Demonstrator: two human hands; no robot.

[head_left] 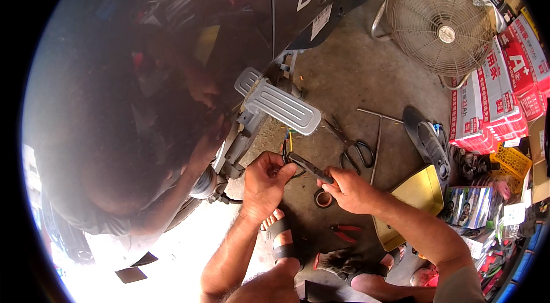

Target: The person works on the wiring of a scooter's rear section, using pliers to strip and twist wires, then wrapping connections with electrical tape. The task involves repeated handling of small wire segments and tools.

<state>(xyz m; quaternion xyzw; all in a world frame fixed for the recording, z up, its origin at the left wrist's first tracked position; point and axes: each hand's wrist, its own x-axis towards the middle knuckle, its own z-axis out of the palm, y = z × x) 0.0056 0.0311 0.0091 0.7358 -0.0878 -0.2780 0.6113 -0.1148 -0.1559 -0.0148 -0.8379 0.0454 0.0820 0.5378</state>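
Note:
My left hand (264, 184) is closed in a pinch on thin wires (285, 147) that hang below the silver footrest (281, 107) of a dark vehicle. Yellow, blue and dark strands show above the fingertips. My right hand (350, 189) grips a pair of dark pliers (309, 167) by the handles. The jaws point left and meet the wires right at my left fingertips; whether they bite on a wire is too small to tell. Beneath my right hand, a roll of dark tape (323, 198) lies on the floor.
Scissors (356, 151), a T-handle wrench (379, 131) and red-handled pliers (346, 233) lie on the concrete. A yellow tray (421, 191) is beside my right forearm. Farther right are a floor fan (438, 22), red-and-white boxes (487, 97) and a yellow basket (510, 162). The vehicle's dark panel (143, 102) fills the left.

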